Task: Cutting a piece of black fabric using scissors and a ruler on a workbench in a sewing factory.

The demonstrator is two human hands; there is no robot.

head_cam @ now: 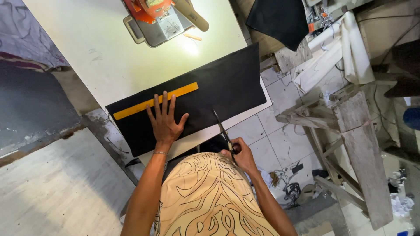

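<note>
My left hand (165,123) lies open and flat on the black cloth (218,87), just below the yellow strip (155,101). My right hand (242,154) grips scissors (222,129) at the cloth's near edge. The cloth looks light, limp and likely to shift; I judge it best pinned flat close beside the blades.

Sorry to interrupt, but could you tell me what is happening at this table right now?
A person stands at a white table with a sheet of black fabric spread across its near edge. Their left hand lies flat on the fabric, fingers spread, just below a yellow strip that lies on it. Their right hand holds a pair of scissors, the blades at the fabric's near edge. An orange machine sits at the far side of the table.
</note>
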